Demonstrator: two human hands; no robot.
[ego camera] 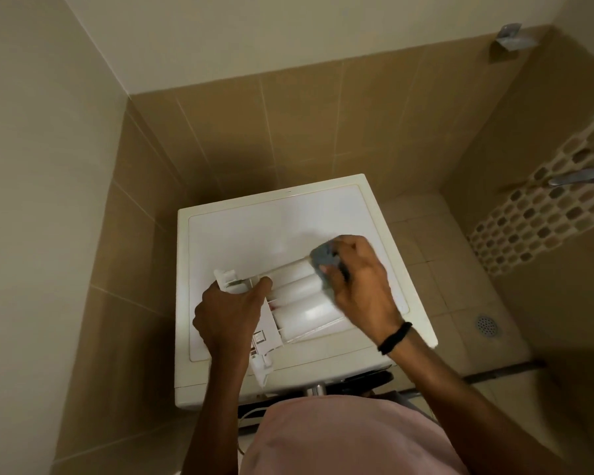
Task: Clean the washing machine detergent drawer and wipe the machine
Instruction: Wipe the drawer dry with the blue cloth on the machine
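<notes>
Drawer point(302, 299) lies on the machine point(271, 228) top, toward its 6 o'clock edge. The left hand point(228, 313) curls round the drawer's 8 o'clock end; the right hand point(360, 286) pinches a grey cloth point(324, 260) against its 2 o'clock end. The drawer's front seems to overhang the edge, so a hard scrub could skid it off.

Glossy white plastic, matt tile, a little metal.
The detergent drawer point(306, 313) in my left hand point(227, 313) is glossy white plastic, catching the light; the washing machine top point(288, 217) is smooth white with a soft sheen and a yellowed rim. The grey pad point(323, 258) in my right hand point(360, 282) looks soft and matt. Wall tiles point(306, 125) are matt beige, tap point(576, 176) and floor drain point(487, 326) shiny metal, my shirt point(340, 440) pink cloth.
</notes>
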